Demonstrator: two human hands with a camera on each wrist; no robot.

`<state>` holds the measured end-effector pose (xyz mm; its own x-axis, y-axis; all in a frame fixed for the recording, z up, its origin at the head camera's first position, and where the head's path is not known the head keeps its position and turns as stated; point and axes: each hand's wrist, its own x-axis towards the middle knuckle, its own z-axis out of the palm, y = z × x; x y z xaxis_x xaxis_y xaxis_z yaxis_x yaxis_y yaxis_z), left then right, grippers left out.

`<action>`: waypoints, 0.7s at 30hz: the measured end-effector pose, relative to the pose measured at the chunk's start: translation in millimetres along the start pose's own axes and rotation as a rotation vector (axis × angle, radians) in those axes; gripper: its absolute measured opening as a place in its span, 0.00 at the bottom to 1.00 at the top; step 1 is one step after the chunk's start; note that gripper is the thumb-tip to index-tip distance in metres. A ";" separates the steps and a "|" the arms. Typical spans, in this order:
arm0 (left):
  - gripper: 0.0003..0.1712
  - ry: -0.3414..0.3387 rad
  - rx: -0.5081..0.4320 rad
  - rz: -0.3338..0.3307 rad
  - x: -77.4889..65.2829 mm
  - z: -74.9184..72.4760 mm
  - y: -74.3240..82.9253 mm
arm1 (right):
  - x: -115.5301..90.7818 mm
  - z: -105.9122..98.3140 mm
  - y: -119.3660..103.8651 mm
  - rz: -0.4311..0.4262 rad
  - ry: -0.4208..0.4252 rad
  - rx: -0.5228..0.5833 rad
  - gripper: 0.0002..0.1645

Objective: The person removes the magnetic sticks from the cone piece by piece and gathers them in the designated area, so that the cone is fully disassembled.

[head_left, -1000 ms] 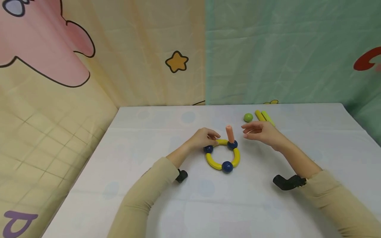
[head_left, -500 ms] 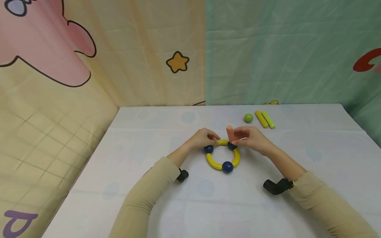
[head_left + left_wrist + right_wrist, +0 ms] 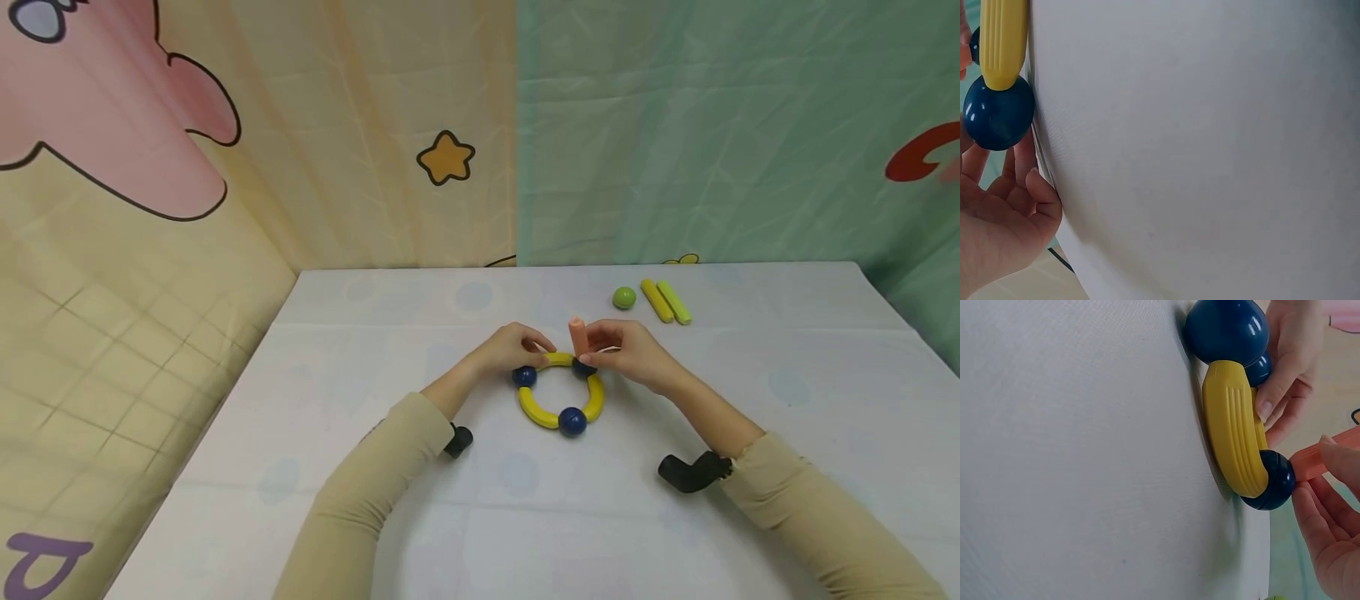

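Note:
Three blue balls and yellow curved rods form a ring lying on the white table. My left hand (image 3: 510, 348) pinches the back yellow curved rod (image 3: 558, 359), beside the left blue ball (image 3: 524, 377). From the back-right blue ball (image 3: 1275, 482) an orange rod (image 3: 577, 335) stands up. My right hand (image 3: 632, 354) holds that rod near its base between thumb and fingers. Nearest me is the front blue ball (image 3: 572, 422), joined to the front-left yellow curved rod (image 3: 537, 410) and the right yellow curved rod (image 3: 1229, 428).
Behind my right hand, a green ball (image 3: 624, 297) lies beside a yellow straight rod (image 3: 657, 301) and a lime-green straight rod (image 3: 674, 302). The white table (image 3: 360, 333) ends at a cartoon-printed curtain at the back. Black wrist mounts hang from both sleeves.
My right hand has come left from open air beside the ring and taken hold of the orange rod. My left hand and the ring stay in place.

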<state>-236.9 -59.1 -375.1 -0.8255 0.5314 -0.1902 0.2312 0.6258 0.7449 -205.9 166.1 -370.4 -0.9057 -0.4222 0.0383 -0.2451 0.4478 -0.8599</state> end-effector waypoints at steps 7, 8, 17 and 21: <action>0.15 -0.028 -0.031 -0.005 1.7 -1.1 -1.7 | 0.6 1.1 -1.5 -0.002 0.005 -0.027 0.21; 0.15 -0.031 -0.035 -0.004 1.9 -1.2 -1.5 | 0.6 1.2 -1.4 -0.003 0.004 -0.029 0.21; 0.15 -0.048 -0.074 -0.003 1.2 -3.0 -0.4 | 1.6 0.6 3.2 -0.060 -0.005 -0.044 0.20; 0.15 -0.055 -0.091 -0.012 1.7 -3.3 -0.4 | 1.3 -0.3 5.0 -0.078 -0.011 -0.058 0.20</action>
<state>-240.1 -60.4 -373.6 -0.7980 0.5561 -0.2323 0.1716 0.5792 0.7969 -208.4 168.0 -374.5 -0.8794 -0.4658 0.0986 -0.3348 0.4577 -0.8237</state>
